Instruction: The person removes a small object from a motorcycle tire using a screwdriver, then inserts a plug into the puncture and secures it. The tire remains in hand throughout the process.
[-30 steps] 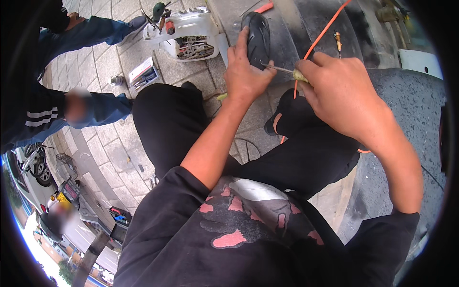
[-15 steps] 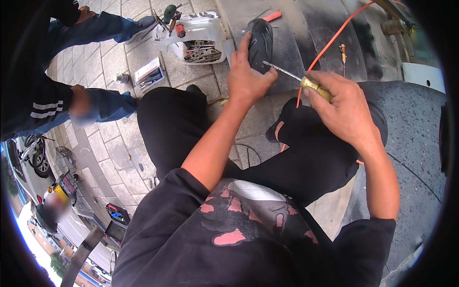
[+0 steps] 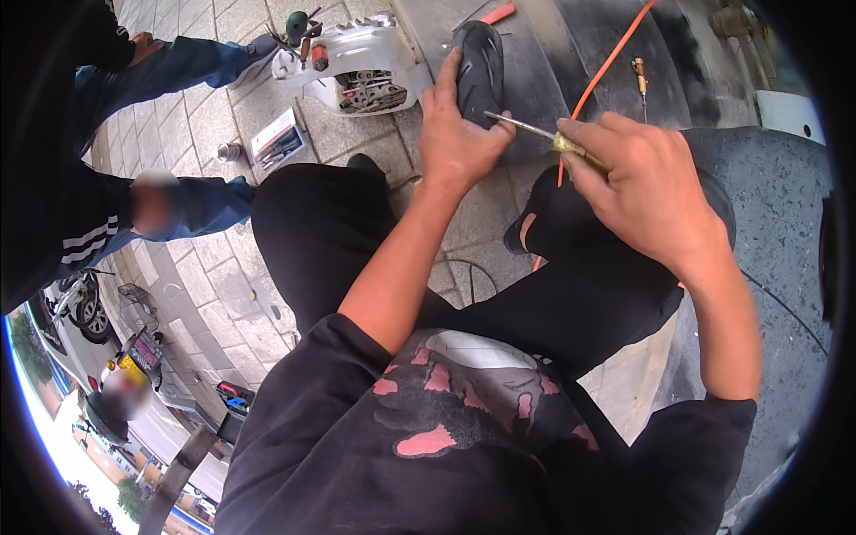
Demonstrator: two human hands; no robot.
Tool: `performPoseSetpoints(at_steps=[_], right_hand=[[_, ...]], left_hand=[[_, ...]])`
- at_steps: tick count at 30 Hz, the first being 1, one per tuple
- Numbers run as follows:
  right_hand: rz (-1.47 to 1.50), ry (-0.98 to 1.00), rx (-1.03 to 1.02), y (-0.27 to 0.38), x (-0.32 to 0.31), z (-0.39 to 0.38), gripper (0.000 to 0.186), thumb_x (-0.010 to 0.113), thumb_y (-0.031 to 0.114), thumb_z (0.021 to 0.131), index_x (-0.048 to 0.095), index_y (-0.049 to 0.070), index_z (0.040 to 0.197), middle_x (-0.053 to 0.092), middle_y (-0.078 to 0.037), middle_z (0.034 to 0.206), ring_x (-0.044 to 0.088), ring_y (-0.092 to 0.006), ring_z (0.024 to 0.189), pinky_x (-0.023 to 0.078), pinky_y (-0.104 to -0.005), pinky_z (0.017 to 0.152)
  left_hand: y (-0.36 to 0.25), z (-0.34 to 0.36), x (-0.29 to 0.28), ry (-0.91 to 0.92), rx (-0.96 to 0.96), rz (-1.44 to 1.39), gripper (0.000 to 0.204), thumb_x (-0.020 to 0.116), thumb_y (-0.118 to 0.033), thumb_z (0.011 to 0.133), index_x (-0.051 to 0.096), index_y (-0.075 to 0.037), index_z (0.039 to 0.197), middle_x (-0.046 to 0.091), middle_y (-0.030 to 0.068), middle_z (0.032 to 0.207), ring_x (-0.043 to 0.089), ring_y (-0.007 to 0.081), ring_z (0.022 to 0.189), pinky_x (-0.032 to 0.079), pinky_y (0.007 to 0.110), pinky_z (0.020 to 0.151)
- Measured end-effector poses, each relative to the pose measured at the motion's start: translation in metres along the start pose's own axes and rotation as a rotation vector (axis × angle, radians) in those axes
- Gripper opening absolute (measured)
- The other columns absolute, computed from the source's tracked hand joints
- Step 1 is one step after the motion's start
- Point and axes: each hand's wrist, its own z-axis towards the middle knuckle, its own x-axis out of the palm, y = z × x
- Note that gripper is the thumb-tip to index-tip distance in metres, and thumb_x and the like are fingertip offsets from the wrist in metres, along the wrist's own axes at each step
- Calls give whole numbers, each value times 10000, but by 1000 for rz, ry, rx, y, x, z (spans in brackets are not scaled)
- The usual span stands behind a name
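Note:
My left hand (image 3: pixel 459 143) grips a black, oval rubber piece with tread grooves, like part of a tyre (image 3: pixel 477 76), on the dark surface above my knees. My right hand (image 3: pixel 633 178) is closed around the yellow handle of a screwdriver (image 3: pixel 526 126), whose metal tip meets the lower part of the rubber piece, near my left thumb. An orange hose (image 3: pixel 608 62) runs behind the screwdriver. A red-handled tool (image 3: pixel 497 13) lies beyond the rubber, and a brass-coloured tool (image 3: pixel 641 78) lies to the right.
A white plastic tub of tools (image 3: pixel 359 67), an open case (image 3: pixel 276 143) and a metal can (image 3: pixel 228 152) sit on paving. A co-worker's legs (image 3: pixel 192 205) are at the left, vehicles (image 3: pixel 89 316) beyond. A grey speckled panel (image 3: pixel 776 223) is at my right.
My right hand with the screwdriver drew back and lower half a second ago, showing more handle, then moved slightly up again. The rubber piece and my left hand have shifted only slightly.

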Motion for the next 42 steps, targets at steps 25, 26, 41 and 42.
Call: performPoseSetpoints(at_steps=[25,26,41,42], right_hand=[[708,-344,541,-57,67,10,329,817,98,1064,782,-57,1353,821,-91,1148,738,-123,1019,600,-299,945],[642,-331,532,-59,68,5,326,803,69,1060,777,-62,1358,818,-98,1156,737,-127,1035,597,-295,944],[631,-76,530,-96,32,-26,552,701,337,1094,677,-118,1406,701,-242,1227,666,-314,1091,519,-436,988],[606,-68,524,-92,28,-22,536,704,332,1075,684,-96,1398,688,-212,1204,648,-286,1080,505,-418,976]], left_hand=[[7,23,-16,65,10,-116,1203,927,-234,792,305,42,1784,583,292,1635,625,357,1498,507,465,1263],[9,21,-19,63,2,-109,1211,933,-232,794,295,44,1786,582,292,1634,625,354,1496,508,466,1261],[-7,29,-15,22,-107,-663,1042,713,-289,1053,126,175,1779,453,352,1691,604,392,1490,505,473,1243],[-4,25,-17,-17,-112,-654,996,668,-290,1057,158,176,1774,471,353,1687,599,394,1501,488,470,1257]])
